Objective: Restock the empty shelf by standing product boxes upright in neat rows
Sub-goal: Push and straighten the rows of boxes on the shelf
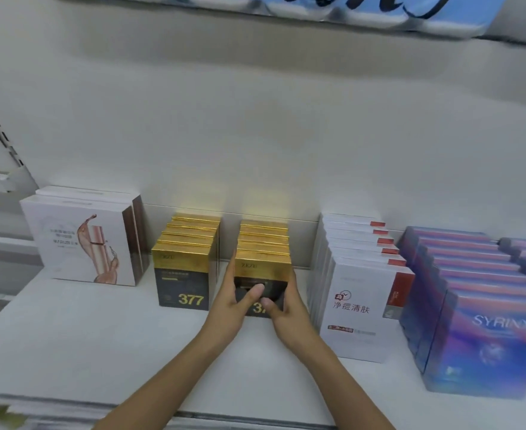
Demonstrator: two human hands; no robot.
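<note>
Shelf (100,342): white, where we see boxes in upright rows.
Hands: our left hand (233,301) and right hand (281,308) grasp the front gold-and-black box (263,271).

A shop: a white display shelf (100,352) carries upright rows of boxed cosmetics (364,305) facing outward.

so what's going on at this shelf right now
A person is restocking the shelf. Both hands, left hand and right hand, grip the front gold box of the right-hand gold row, thumbs on its face. Another gold row stands beside it, with white boxes and blue boxes to the right.
</note>
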